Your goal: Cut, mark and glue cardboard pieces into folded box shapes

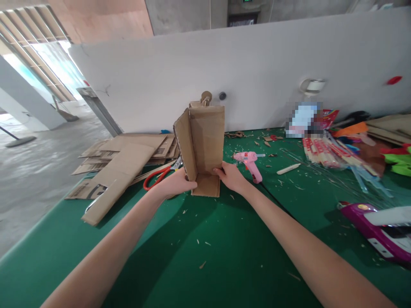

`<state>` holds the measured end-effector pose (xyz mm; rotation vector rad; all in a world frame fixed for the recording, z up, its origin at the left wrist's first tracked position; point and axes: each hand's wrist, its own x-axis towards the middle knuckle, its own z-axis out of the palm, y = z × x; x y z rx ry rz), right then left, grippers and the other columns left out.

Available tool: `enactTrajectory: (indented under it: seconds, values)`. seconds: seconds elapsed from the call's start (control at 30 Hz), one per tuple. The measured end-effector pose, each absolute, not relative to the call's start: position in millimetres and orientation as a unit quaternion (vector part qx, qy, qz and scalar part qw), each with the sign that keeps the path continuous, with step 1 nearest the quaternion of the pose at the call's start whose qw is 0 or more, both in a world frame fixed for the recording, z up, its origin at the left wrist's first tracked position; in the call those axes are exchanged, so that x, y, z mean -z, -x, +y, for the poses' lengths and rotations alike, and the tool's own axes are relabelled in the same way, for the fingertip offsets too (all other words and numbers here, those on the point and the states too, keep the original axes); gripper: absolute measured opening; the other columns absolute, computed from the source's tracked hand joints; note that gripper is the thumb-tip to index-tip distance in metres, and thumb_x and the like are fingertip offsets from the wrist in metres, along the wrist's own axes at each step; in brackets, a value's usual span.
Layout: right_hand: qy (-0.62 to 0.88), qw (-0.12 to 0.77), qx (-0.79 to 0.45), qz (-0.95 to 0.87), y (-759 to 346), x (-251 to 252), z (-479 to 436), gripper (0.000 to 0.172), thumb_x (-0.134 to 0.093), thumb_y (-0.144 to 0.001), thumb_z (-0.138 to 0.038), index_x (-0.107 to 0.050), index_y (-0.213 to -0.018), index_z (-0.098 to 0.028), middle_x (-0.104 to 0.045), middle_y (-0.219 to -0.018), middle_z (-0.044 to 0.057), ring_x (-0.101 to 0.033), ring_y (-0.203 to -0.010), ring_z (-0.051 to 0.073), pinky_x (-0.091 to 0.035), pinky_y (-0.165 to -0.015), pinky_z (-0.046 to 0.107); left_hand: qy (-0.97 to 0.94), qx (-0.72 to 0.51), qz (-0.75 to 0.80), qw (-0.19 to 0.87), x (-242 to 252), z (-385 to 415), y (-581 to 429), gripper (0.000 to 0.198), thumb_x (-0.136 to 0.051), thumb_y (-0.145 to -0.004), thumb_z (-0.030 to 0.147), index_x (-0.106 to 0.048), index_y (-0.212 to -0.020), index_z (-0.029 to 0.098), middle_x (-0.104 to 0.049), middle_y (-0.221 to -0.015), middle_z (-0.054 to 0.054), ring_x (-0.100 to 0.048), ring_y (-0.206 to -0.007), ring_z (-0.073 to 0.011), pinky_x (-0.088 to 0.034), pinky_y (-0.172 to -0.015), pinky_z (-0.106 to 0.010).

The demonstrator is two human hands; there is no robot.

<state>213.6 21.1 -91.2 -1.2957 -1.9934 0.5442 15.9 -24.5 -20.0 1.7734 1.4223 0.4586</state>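
Note:
A cardboard box structure (208, 141) stands upright in the middle of the green table, its front open, with a back panel, a left side panel and a base. A round cardboard piece (206, 97) shows above its top. My left hand (178, 185) grips the lower left side panel, thumb toward the inside. My right hand (231, 175) holds the lower right edge, its thumb on the inner face; the fingers behind are hidden. Scissors with orange-red handles (157, 176) lie just left of my left hand. A pink hot glue gun (250, 162) rests right of the box.
Cardboard sheets (128, 160) are stacked on the left. To the right lie a white pen-like cutter (288, 168), packs of sticks (321, 152), and a purple device (375, 231). A white partition (154, 81) rises behind the green table (199, 265), and scraps are scattered about.

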Motion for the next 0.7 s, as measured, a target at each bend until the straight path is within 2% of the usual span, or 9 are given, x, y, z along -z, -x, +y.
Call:
enactTrajectory:
  seconds: [0.1,0.3,0.43,0.57,0.7]
  values:
    - [0.494,0.341,-0.215,-0.770,-214.9,89.6,19.9,0.013,-0.050,-0.088,-0.014,-0.062,-0.094,-0.015,-0.070,-0.091,0.009,-0.065,-0.092,0.022,-0.046,-0.077,0.031,-0.705,-0.186,0.555,0.401,20.0,-25.0,-16.6,0.039,-0.054,-0.065,0.016,-0.062,-0.103,0.016,-0.068,-0.110,-0.006,-0.062,-0.101,-0.0237,-0.053,-0.076,-0.027]
    - [0.491,0.334,-0.217,-0.775,-217.5,89.7,19.6,0.018,-0.051,-0.086,-0.010,-0.062,-0.099,-0.016,-0.070,-0.104,0.011,-0.063,-0.100,0.022,-0.045,-0.084,0.033,-0.728,-0.175,0.557,0.358,24.4,-21.6,-15.1,0.041,-0.054,-0.066,0.019,-0.062,-0.106,0.015,-0.068,-0.110,-0.006,-0.062,-0.103,-0.0258,-0.053,-0.078,-0.030]
    - [0.508,0.326,-0.216,-0.767,-216.6,90.2,20.7,0.019,-0.052,-0.087,-0.013,-0.062,-0.103,-0.015,-0.070,-0.102,0.012,-0.064,-0.098,0.024,-0.046,-0.083,0.034,-0.728,-0.176,0.562,0.351,24.5,-20.2,-13.9,0.041,-0.054,-0.066,0.019,-0.063,-0.106,0.017,-0.068,-0.110,-0.005,-0.061,-0.103,-0.0258,-0.053,-0.079,-0.030]
    - [0.505,0.306,-0.225,-0.775,-219.3,85.1,21.6,0.015,-0.052,-0.089,-0.018,-0.064,-0.098,-0.018,-0.071,-0.089,0.008,-0.066,-0.089,0.021,-0.047,-0.077,0.031,-0.719,-0.169,0.574,0.355,22.8,-20.1,-13.1,0.039,-0.054,-0.065,0.019,-0.063,-0.103,0.016,-0.069,-0.107,-0.006,-0.063,-0.097,-0.0245,-0.053,-0.072,-0.027]
    - [0.502,0.277,-0.233,-0.786,-225.0,80.1,24.5,0.016,-0.053,-0.089,-0.024,-0.065,-0.079,-0.019,-0.068,-0.072,0.004,-0.065,-0.070,0.019,-0.045,-0.066,0.029,-0.716,-0.172,0.563,0.376,25.2,-17.6,-10.8,0.038,-0.053,-0.065,0.020,-0.062,-0.102,0.015,-0.068,-0.106,-0.007,-0.063,-0.098,-0.0248,-0.052,-0.073,-0.028]
